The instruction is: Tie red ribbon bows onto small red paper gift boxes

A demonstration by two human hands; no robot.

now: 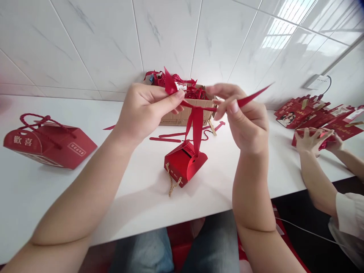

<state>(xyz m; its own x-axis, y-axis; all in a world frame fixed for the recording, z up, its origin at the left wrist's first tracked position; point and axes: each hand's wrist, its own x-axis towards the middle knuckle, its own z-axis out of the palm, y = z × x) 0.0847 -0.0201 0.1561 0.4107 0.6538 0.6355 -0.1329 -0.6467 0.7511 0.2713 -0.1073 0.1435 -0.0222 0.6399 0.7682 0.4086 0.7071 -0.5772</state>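
Note:
A red ribbon [198, 127] is threaded through the top of a small red gift box [186, 161] and rises from it to a crossing or knot between my hands. My left hand [153, 104] pinches one end between thumb and fingers. My right hand [241, 113] grips the other end, its pointed tip sticking out to the right. Between the hands the ribbon is stretched nearly level. The box sits tilted on the white table, with a gold twisted cord hanging from its near side.
A cardboard box [182, 117] full of red ribbons stands against the tiled wall. To the left is a larger red gift box [57, 142] with rope handles. Ribbon strips [170, 137] lie behind the small box. At right, another person's hands [314, 142] hold a red box near several red boxes [301, 112].

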